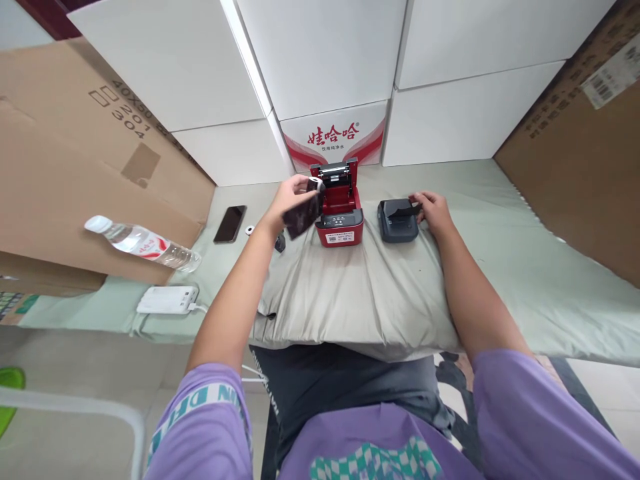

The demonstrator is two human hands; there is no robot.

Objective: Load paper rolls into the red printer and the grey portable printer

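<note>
My left hand [293,200] is closed on a label roll [316,190] with a white core, and a wide, dark, shiny strip hangs from it. The roll is beside and above a red label printer [343,233], whose lid stands raised with its inside exposed. To the right sits a small dark blue printer [399,227] with a black strap [405,212] across its top. My right hand [434,208] pinches the strap's end at that printer's right side.
A phone [230,224], a small white roll [249,230], a water bottle [145,245] and a white power bank [167,300] with a cable lie left. Behind stand white boxes [325,60]. Cardboard boxes [100,153] flank the cloth-covered table [540,267]. A small black object [280,243] lies under my left wrist.
</note>
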